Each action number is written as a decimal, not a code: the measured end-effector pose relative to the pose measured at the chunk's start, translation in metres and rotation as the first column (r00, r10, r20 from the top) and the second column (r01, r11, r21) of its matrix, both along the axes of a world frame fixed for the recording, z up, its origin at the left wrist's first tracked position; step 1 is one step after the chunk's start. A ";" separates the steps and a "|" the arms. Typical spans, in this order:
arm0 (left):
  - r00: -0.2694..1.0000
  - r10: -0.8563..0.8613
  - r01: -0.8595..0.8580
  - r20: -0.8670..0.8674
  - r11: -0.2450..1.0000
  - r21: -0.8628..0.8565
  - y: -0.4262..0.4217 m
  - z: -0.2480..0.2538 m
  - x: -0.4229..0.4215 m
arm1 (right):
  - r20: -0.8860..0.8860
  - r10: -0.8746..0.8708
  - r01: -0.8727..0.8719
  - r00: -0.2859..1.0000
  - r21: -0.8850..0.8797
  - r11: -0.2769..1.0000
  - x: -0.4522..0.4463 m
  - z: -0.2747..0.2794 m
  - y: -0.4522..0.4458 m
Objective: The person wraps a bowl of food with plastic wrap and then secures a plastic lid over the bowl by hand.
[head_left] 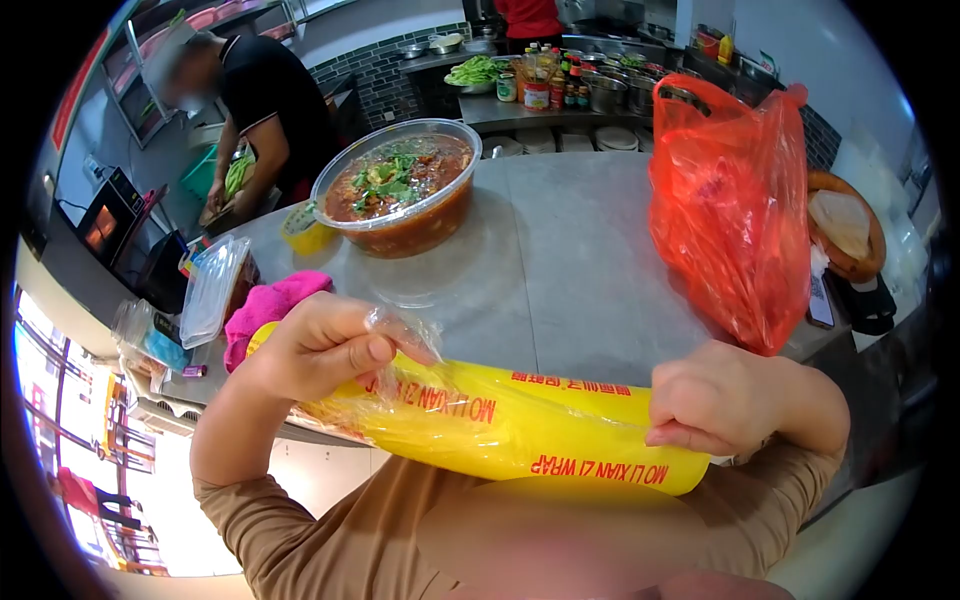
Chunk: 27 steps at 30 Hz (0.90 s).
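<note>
A yellow roll of plastic wrap [520, 420] with red lettering lies across the front of my body, near the counter's edge. My left hand [325, 345] pinches a crumpled bit of clear film above the roll's left part. At the roll's right part, my right hand [715, 400] is closed, its fingers curled against the film on the roll. Beyond the roll, a round clear tub [410, 230] of red soup topped with green herbs stands uncovered on the grey counter [590, 240].
A red plastic bag [730, 210] stands at the right, by a brown basket [855, 260]. To the left are a pink cloth [270, 305], yellow tape [305, 230] and clear containers [213, 290]. A person [275, 110] handles greens behind; another [530, 20] stands farther back.
</note>
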<state>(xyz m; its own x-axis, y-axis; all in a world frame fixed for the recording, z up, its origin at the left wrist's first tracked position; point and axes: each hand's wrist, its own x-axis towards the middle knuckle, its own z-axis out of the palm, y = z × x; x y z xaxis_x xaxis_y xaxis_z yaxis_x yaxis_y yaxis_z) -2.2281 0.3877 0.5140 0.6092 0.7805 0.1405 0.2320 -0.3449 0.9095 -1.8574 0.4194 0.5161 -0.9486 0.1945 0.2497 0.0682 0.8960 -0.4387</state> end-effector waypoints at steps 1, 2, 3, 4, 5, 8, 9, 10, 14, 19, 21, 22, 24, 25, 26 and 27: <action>1.000 -0.003 0.003 0.004 1.000 -0.006 0.000 -0.001 0.000 | 0.032 -0.006 0.006 0.999 -0.004 1.000 0.001 0.004 -0.002; 1.000 -0.006 0.006 0.000 1.000 0.006 -0.001 -0.001 -0.001 | 0.061 -0.019 0.019 0.998 -0.001 1.000 0.001 0.006 -0.004; 1.000 -0.010 0.010 -0.004 1.000 0.017 -0.001 -0.002 -0.003 | 0.090 -0.032 0.032 0.995 0.002 0.999 0.003 0.008 -0.006; 1.000 -0.014 0.014 -0.009 1.000 0.027 -0.002 -0.002 -0.004 | 0.117 -0.046 0.046 0.992 0.004 0.999 0.003 0.010 -0.008; 1.000 -0.016 0.015 0.009 1.000 0.017 -0.002 -0.001 -0.003 | 0.145 -0.064 0.065 0.987 -0.008 0.998 0.003 0.013 -0.009; 0.999 -0.024 0.024 0.024 0.999 0.023 -0.002 -0.001 0.000 | 0.234 -0.127 0.155 0.964 -0.101 0.983 0.003 0.020 -0.010; 1.000 -0.029 0.029 0.003 0.998 0.048 0.001 0.000 0.000 | 0.269 -0.154 0.205 0.951 -0.170 0.964 0.003 0.025 -0.007; 0.999 -0.034 0.035 -0.017 0.997 0.075 0.003 0.000 0.000 | 0.306 -0.179 0.255 0.935 -0.233 0.938 0.004 0.027 -0.004; 0.999 -0.029 0.029 0.031 1.000 0.005 0.005 -0.001 0.001 | 0.129 0.032 -0.010 0.991 -0.168 0.986 0.019 0.007 0.014; 1.000 -0.006 0.006 0.003 1.000 -0.010 0.005 0.003 0.002 | -0.080 0.025 -0.037 0.996 -0.158 0.987 0.018 -0.002 0.009; 1.000 -0.021 0.023 0.022 0.999 -0.047 0.008 0.002 0.002 | -0.145 -0.023 0.000 0.989 -0.151 0.989 0.019 -0.008 0.006; 0.999 -0.030 0.032 0.030 0.997 -0.065 0.009 0.002 0.001 | -0.179 -0.047 0.020 0.983 -0.148 0.989 0.019 -0.011 0.005; 0.999 -0.025 0.028 0.041 0.997 -0.073 0.008 0.001 0.003 | -0.192 -0.066 0.041 0.979 -0.135 0.990 0.020 -0.014 0.003; 0.999 -0.022 0.026 0.046 0.997 -0.076 0.008 0.001 0.004 | -0.199 -0.076 0.051 0.977 -0.127 0.991 0.020 -0.014 0.003; 0.999 -0.028 0.029 0.025 0.998 -0.053 0.007 0.002 0.004 | -0.149 -0.056 0.039 0.987 -0.116 0.992 0.020 -0.013 0.003; 0.999 -0.032 0.032 0.004 0.999 -0.030 0.007 0.002 0.004 | -0.098 -0.037 0.027 0.995 -0.105 0.994 0.019 -0.011 0.003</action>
<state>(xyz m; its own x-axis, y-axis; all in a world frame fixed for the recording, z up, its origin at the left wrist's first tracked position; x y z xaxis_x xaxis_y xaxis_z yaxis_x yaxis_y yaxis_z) -2.2240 0.3944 0.5161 0.6337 0.7642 0.1198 0.2175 -0.3247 0.9205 -1.8380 0.4225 0.5049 -0.9130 0.2539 0.3193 0.0473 0.8434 -0.5351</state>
